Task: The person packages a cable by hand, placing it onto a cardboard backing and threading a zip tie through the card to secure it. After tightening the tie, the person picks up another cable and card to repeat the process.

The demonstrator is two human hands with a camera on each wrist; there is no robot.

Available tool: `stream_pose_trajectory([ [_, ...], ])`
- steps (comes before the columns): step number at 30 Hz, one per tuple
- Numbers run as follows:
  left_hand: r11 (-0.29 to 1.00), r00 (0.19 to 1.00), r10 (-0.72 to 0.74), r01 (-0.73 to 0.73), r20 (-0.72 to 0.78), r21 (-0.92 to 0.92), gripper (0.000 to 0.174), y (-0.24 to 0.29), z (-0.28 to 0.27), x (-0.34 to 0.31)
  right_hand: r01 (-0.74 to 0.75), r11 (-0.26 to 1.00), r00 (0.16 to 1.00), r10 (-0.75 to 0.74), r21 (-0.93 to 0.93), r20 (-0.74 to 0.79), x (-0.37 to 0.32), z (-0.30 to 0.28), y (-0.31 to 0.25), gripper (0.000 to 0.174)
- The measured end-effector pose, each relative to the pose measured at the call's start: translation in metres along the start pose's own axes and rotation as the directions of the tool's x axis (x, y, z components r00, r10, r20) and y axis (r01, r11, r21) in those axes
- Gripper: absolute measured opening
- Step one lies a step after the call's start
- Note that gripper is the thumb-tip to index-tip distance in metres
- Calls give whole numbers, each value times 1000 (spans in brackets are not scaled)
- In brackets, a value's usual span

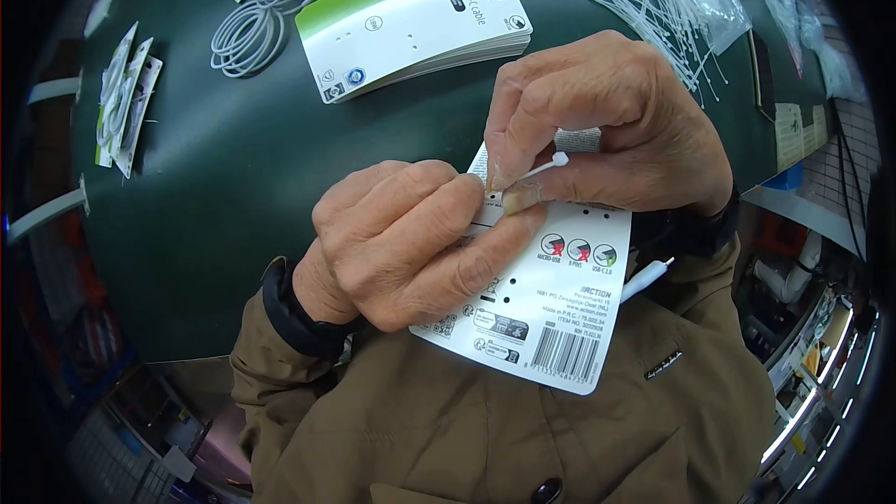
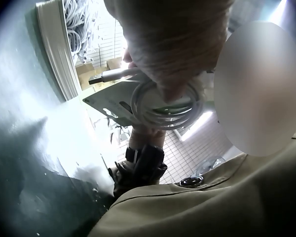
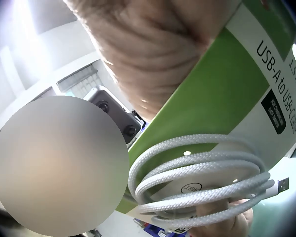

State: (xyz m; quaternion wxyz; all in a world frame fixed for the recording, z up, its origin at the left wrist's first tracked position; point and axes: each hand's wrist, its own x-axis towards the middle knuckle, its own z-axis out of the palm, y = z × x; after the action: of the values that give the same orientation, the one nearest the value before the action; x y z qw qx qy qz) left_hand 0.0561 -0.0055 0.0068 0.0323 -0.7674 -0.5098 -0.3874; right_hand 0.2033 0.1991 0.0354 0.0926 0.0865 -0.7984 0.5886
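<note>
The left hand (image 1: 401, 247) has curled fingers clamped on the left side of a flat, smooth white-and-green printed card (image 1: 579, 289); a white braided cable coil (image 3: 212, 195) rests under the card. Over the card's far end, the right hand (image 1: 616, 126) pinches a slim, white plastic zip tie (image 1: 557, 161) between thumb and forefinger.

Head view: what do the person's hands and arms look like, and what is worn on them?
The left hand and right hand are ungloved. Both arms wear plain brown long sleeves. At each wrist, between hand and sleeve, sits a dark band; no lettering can be made out on either.
</note>
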Motion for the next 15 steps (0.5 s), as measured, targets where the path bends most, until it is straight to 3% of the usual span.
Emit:
stream_pose_trajectory([
  [3,999,1000,24,-24,-19,-39,51,-3,1,1,33,999,999,-33,-6,26,-2,-4,4,17],
  [6,997,991,6,-17,-133,-80,48,-8,7,7,53,989,966,-16,138,-259,-1,-4,-3,25],
  [8,981,974,-86,46,-208,-188,45,-12,4,10,147,983,864,-73,110,-499,-2,-7,-1,29],
  [10,954,932,-235,167,-276,-248,40,-14,8,3,244,956,646,-287,-165,-707,-10,-19,11,20],
  [13,892,836,-447,389,-318,-232,33,-21,15,-17,308,939,624,-323,-156,-712,-10,-23,4,16],
  [15,780,704,-610,453,-364,-432,33,-24,13,-13,194,958,715,-285,-209,-639,-8,-13,-2,17],
])
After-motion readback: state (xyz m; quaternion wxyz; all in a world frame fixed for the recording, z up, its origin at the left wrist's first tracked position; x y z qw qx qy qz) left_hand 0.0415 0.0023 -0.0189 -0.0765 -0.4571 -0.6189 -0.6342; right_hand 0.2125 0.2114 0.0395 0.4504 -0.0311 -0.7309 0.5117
